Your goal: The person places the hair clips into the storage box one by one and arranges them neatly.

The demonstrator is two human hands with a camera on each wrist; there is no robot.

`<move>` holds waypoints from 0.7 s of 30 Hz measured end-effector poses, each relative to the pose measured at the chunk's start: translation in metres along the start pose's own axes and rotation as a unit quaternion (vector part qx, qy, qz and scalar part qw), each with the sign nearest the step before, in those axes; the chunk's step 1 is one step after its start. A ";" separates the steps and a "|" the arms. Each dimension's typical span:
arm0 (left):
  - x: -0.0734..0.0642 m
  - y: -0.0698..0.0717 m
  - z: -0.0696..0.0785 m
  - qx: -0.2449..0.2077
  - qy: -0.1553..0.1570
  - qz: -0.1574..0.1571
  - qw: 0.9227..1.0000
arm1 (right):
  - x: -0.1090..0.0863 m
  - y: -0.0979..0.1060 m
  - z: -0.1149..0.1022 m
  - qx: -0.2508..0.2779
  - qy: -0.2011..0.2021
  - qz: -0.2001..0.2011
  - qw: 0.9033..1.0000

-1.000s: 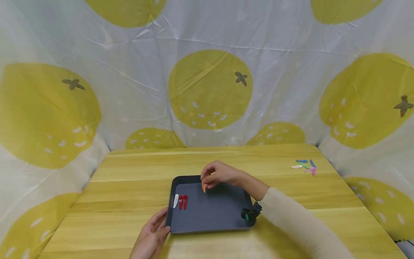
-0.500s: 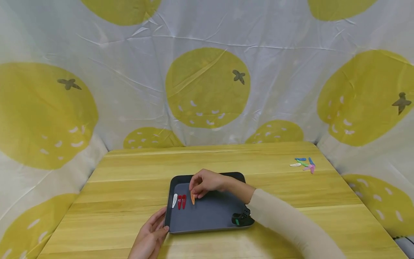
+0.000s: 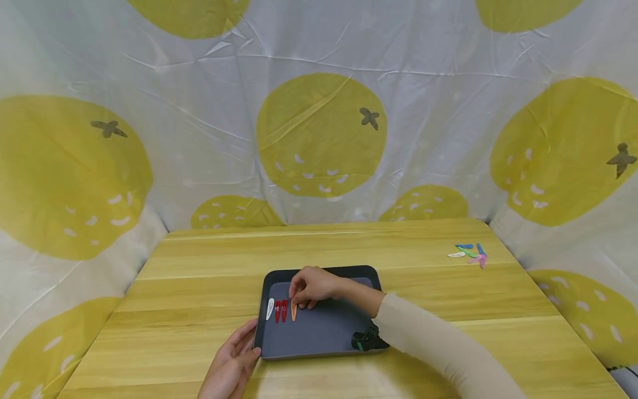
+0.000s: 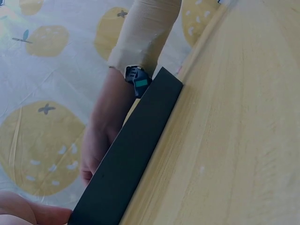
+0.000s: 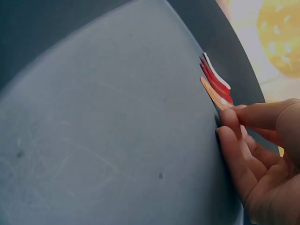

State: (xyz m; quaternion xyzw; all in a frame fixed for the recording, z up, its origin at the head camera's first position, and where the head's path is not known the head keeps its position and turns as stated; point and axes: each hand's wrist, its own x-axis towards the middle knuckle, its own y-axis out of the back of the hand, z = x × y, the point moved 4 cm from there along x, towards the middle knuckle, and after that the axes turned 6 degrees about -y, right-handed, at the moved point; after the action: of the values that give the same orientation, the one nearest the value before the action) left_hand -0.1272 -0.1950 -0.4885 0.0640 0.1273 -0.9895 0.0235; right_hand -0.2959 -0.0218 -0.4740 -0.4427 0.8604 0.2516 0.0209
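My right hand (image 3: 315, 285) pinches an orange hair clip (image 3: 294, 311) by its far end, between thumb and fingertips, low over the dark grey tray (image 3: 324, 335). In the right wrist view the orange hair clip (image 5: 212, 93) lies close beside two red hair clips (image 5: 215, 84) and a white hair clip (image 5: 216, 72). These form a row of upright clips along the tray's left side. At the near left corner my left hand (image 3: 233, 354) holds the tray, thumb at the front and fingers along the side wall. The left wrist view shows the tray's outer wall (image 4: 131, 154).
A loose pile of hair clips lies at the far right of the wooden table (image 3: 199, 288): blue (image 3: 464, 246), green (image 3: 467, 252), white (image 3: 456, 255) and pink (image 3: 480, 259). A curtain printed with yellow fruit (image 3: 324, 138) encloses the back and sides.
My right hand has carried the orange hair clip left and toward the near side, down beside the red ones. My left hand has stayed at the tray's corner.
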 end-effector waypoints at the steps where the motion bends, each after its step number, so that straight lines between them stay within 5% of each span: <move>1: 0.000 0.000 0.000 0.000 -0.001 0.000 1.000 | 0.000 0.000 -0.001 -0.009 -0.001 0.005 1.000; 21: -0.005 -0.002 0.002 -0.014 -0.006 -0.005 1.000 | -0.002 -0.003 -0.012 -0.106 0.026 0.004 0.994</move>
State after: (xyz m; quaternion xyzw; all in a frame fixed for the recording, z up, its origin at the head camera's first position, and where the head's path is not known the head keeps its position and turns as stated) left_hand -0.1227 -0.1937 -0.4853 0.0575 0.1413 -0.9881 0.0202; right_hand -0.2905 -0.0274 -0.4639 -0.4458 0.8307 0.3298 -0.0496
